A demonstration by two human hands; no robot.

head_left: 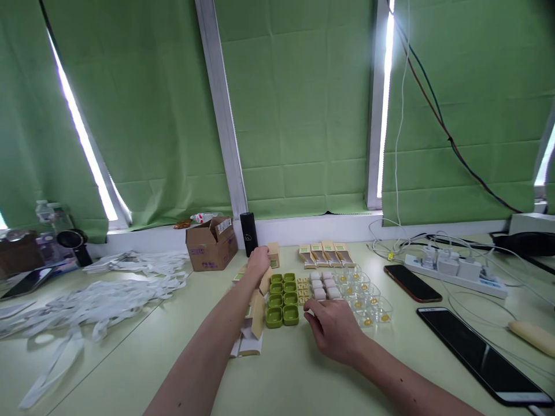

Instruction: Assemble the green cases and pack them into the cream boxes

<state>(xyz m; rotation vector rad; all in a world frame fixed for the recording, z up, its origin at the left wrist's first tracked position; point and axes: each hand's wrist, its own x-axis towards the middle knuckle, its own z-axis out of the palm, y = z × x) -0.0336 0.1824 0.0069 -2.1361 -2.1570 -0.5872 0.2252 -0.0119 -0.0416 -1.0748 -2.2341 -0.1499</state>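
My left hand (259,263) reaches to the back of the table, at the small cream boxes (257,315) lined up left of the green square cups (282,300); its fingertips are hidden. My right hand (332,326) hangs over the near end of the small yellow pieces (303,290), its fingers curled together; whatever they hold is too small to make out. White blocks (319,293) stand in two columns beyond it. Clear plastic cups (366,288) with gold centres lie to the right. Several open cream boxes (326,254) stand in a row behind.
White straps (125,294) are heaped at the left. A cardboard box (211,245) and a black cylinder (248,233) stand at the back. Two phones (413,283) and a power strip (455,275) with cables lie at the right.
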